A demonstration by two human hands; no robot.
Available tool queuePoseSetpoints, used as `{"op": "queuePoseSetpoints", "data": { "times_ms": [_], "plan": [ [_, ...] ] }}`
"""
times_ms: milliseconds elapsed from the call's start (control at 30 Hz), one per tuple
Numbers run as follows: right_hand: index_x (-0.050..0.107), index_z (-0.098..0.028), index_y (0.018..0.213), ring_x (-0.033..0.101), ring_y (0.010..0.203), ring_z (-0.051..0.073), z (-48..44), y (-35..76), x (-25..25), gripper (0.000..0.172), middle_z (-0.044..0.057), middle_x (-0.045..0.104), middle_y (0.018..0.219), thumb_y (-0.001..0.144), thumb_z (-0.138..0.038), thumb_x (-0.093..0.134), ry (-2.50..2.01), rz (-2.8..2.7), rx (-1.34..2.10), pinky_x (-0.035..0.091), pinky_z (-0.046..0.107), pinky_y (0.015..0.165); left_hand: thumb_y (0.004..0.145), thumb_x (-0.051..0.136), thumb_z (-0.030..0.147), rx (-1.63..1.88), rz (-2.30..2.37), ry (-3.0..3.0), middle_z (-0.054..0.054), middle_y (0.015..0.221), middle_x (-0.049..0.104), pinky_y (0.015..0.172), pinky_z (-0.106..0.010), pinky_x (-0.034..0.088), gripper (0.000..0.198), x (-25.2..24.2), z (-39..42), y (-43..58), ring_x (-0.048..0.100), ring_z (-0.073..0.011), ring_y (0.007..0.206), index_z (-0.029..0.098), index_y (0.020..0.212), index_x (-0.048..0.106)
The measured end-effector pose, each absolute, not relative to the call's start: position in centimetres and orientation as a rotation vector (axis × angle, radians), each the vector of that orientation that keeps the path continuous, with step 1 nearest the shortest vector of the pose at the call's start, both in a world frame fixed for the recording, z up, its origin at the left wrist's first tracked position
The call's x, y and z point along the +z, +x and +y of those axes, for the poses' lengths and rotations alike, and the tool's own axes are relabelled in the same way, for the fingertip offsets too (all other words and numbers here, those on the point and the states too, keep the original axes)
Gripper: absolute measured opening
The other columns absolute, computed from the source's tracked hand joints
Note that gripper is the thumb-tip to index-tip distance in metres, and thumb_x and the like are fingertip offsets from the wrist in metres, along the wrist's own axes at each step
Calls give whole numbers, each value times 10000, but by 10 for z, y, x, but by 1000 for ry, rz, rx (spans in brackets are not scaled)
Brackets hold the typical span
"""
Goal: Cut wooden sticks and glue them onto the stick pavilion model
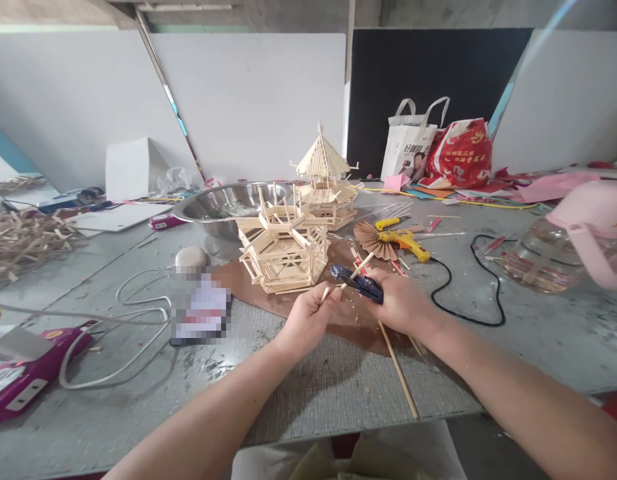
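Note:
Below the middle of the view, my left hand (311,313) pinches a thin wooden stick (362,265) that slants up to the right. My right hand (401,297) is closed around a dark blue hand tool (361,283), which looks like pliers or cutters. The tool lies across the stick; the contact between them is partly hidden. Just beyond my left hand stands an open hexagonal framework (283,250) of glued sticks. Behind it rises a stick pavilion (322,167) with a pointed roof. A longer stick (398,373) lies under my right hand, reaching toward the table's front edge.
A brown board (258,300) lies under the framework. To the right are a yellow glue gun (406,243) with a black cord and a pink-lidded bottle (543,247). A steel basin (208,207), a white cable (123,380) and a purple power strip (33,373) are leftward.

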State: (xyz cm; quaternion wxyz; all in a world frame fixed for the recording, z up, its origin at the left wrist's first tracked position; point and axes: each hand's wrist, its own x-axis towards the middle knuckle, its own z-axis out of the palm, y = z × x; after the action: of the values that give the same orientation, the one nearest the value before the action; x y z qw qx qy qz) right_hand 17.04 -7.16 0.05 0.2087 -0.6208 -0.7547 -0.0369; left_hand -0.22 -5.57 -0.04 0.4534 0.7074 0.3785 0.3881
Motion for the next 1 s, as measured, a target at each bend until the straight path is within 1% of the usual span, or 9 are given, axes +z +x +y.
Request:
{"op": "queuePoseSetpoints", "data": {
  "times_ms": [167, 333, 400, 467, 533, 633, 733, 900, 1000],
  "plan": [
    [565, -206, 891, 614, 655, 203, -72, 170, 2, 231, 45, 660, 718, 727, -338, 471, -1783, -2110, -145, 354, 259, 517, 803, 406, 383, 965, 972, 1805, 71, 485, 268, 467, -198, 230, 282, 0, -56, -1, 245, -60, 468, 155, 662, 494],
    [564, -203, 849, 615, 677, 214, -71, 167, 4, 209, 56, 657, 722, 730, -351, 477, -1816, -2106, -151, 357, 263, 518, 798, 406, 402, 962, 964, 1771, 70, 485, 289, 461, -198, 235, 305, -2, -54, -1, 248, -60, 459, 167, 604, 413],
    [565, -200, 815, 613, 675, 226, -71, 167, 4, 253, 66, 652, 709, 746, -416, 454, -1838, -2101, -148, 357, 271, 518, 792, 408, 416, 970, 962, 1764, 68, 485, 288, 461, -198, 238, 333, -5, -52, -1, 247, -60, 462, 171, 571, 362],
    [564, -195, 791, 609, 672, 237, -70, 169, 5, 340, 76, 646, 697, 748, -500, 423, -1840, -2104, -122, 362, 282, 521, 791, 406, 422, 978, 963, 1762, 65, 495, 295, 466, -197, 246, 332, -8, -49, 0, 258, -63, 473, 172, 578, 357],
    [559, -192, 826, 602, 704, 234, -68, 171, 6, 375, 79, 642, 744, 743, -530, 420, -1763, -2122, -58, 377, 286, 548, 789, 408, 429, 983, 951, 1748, 63, 508, 300, 473, -196, 254, 326, -8, -48, 0, 269, -64, 485, 172, 593, 363],
    [522, -185, 943, 576, 804, 204, -65, 175, 6, 365, 77, 614, 882, 764, -489, 428, -1527, -2166, 78, 402, 286, 654, 773, 427, 453, 965, 900, 1688, 69, 487, 289, 455, -194, 240, 360, -5, -49, -1, 252, -54, 460, 173, 567, 332],
    [490, -169, 1001, 547, 860, 201, -63, 178, 4, 374, 86, 584, 925, 780, -463, 420, -1379, -2208, 152, 402, 307, 729, 752, 455, 466, 920, 853, 1622, 77, 445, 293, 422, -195, 205, 364, -1, -52, -2, 230, -41, 416, 169, 565, 360],
    [414, -146, 1136, 466, 1045, 239, -61, 183, -1, 428, 131, 530, 1095, 771, -367, 453, -1231, -2250, 58, 364, 369, 848, 748, 473, 457, 805, 757, 1504, 86, 403, 282, 387, -191, 158, 317, 1, -55, -4, 221, -35, 372, 158, 644, 454],
    [376, -139, 1179, 436, 1084, 238, -60, 186, -2, 482, 135, 500, 1155, 741, -311, 482, -1109, -2282, -20, 339, 380, 889, 752, 468, 454, 722, 665, 1430, 93, 394, 257, 376, -182, 146, 307, 0, -54, -5, 191, -32, 357, 158, 666, 464]
  ]
}}
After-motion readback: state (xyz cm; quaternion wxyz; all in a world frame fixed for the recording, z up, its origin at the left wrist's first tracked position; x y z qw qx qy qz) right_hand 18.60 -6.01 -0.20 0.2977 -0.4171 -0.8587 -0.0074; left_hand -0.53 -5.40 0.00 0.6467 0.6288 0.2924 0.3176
